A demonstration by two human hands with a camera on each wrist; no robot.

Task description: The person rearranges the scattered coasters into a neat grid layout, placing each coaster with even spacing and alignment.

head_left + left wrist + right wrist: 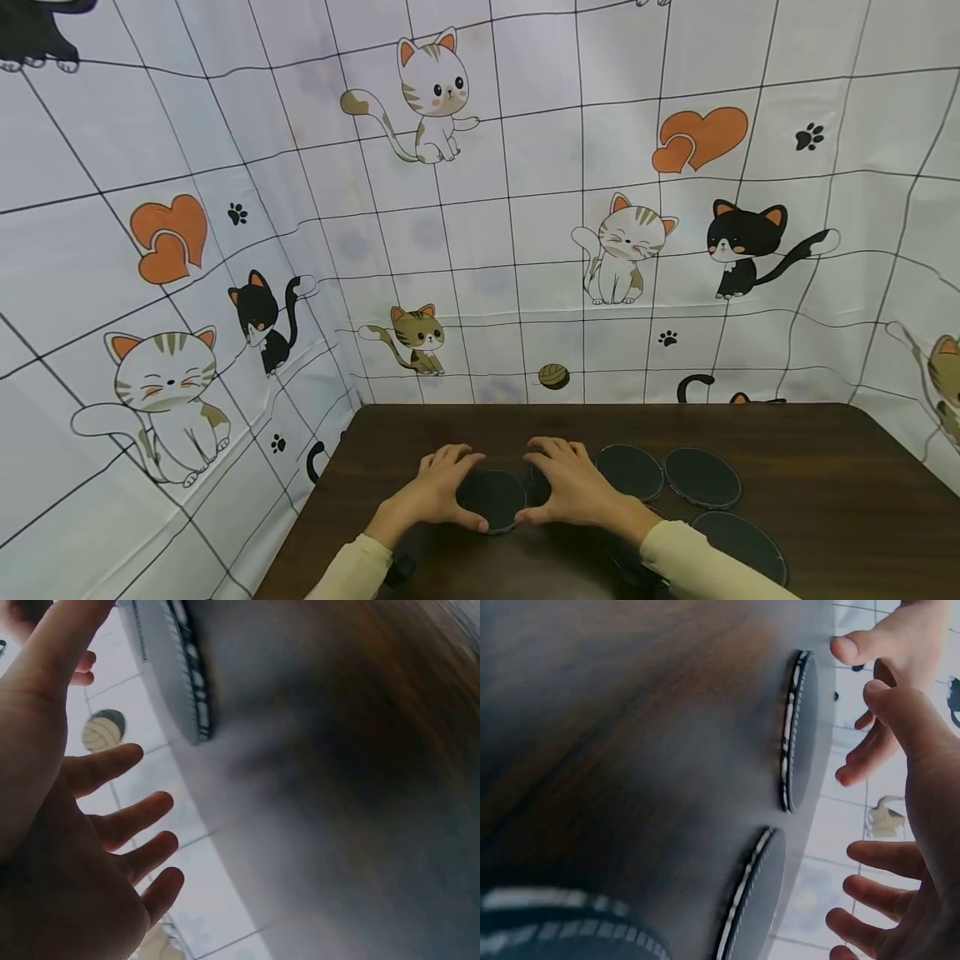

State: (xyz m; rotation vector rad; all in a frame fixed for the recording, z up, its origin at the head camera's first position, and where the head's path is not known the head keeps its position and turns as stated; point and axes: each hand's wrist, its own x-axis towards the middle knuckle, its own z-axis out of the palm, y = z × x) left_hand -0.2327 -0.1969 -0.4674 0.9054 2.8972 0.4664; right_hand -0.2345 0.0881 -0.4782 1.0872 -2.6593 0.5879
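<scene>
A dark round coaster (pixel 492 500) with a pale-patterned rim lies flat on the brown table, between the two hands. My left hand (pixel 438 492) hovers at its left side, fingers spread and gently bent. At the right side hovers my right hand (pixel 577 492), thumb apart from the fingers. Seen from the right wrist, both hands are above the coaster (pixel 804 735), with a gap under them. Another coaster (pixel 537 483) is mostly hidden behind my right hand. In the left wrist view, the left palm (pixel 67 855) holds nothing.
More round coasters lie to the right: one (pixel 628 472) beside my right hand, one (pixel 702 477) farther right, a nearer one (pixel 742 546) by the right sleeve. My right forearm partly covers others. A small dark object (pixel 401 569) sits by my left wrist. Cat-print cloth (pixel 480 208) surrounds the table.
</scene>
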